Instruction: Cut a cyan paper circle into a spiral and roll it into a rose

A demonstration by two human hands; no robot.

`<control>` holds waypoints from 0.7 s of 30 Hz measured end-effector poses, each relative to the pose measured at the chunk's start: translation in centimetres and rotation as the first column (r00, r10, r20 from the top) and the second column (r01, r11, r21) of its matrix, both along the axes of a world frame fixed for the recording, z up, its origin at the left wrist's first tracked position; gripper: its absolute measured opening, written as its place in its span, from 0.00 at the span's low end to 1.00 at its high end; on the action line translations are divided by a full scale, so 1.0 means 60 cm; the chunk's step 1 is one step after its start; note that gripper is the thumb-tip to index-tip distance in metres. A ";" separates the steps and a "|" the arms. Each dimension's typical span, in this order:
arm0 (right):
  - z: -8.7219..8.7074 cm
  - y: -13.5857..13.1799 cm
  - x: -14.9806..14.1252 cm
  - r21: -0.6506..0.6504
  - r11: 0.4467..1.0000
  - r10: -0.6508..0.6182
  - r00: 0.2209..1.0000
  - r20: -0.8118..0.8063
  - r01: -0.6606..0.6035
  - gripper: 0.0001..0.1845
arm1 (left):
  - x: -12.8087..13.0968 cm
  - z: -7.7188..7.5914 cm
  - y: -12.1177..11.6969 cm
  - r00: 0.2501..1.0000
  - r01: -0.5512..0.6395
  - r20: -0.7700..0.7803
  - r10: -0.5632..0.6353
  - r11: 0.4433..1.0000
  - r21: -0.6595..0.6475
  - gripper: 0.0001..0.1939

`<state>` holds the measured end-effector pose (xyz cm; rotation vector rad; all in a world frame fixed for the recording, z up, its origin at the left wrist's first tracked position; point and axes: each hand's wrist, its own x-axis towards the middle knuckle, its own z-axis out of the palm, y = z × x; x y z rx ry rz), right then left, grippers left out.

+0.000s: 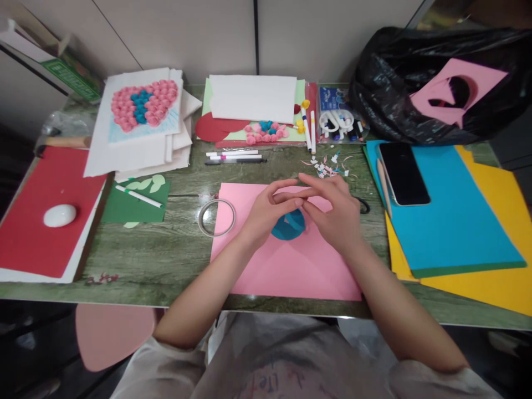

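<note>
My left hand [266, 210] and my right hand [334, 213] meet above a pink sheet of paper [286, 271]. The fingers and thumbs come together at their tips in a pinch; whatever is between them is too small or hidden to make out. Just below the fingertips, a round piece of blue paper [286, 228] shows on the pink sheet, partly covered by my hands. To the left, a silver tape-like ring [200, 218] overlaps the sheet's edge. Black scissors handles [364, 205], as far as they show, lie beside my right hand, mostly hidden.
Paper scraps [326, 166] and several pens [233, 157] lie beyond my hands. At right are a phone [404, 173], a pencil [384, 188] and blue paper [461, 233]. A rosette picture [143, 108], red paper [37, 221] and a white mouse [60, 215] sit left. A black bag [386, 83] stands back right.
</note>
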<state>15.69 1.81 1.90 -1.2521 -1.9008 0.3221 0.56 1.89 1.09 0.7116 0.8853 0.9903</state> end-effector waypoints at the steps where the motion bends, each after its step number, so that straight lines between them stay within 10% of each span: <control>1: 0.002 0.000 -0.001 0.002 1.000 -0.005 1.000 -0.010 0.005 0.24 | 0.001 0.001 -0.001 1.000 0.006 0.000 -0.006 1.000 0.001 0.24; 21: 0.003 0.001 0.000 0.054 0.996 0.061 0.996 0.062 -0.065 0.17 | 0.008 0.000 -0.004 0.997 0.045 0.068 -0.047 0.999 0.028 0.17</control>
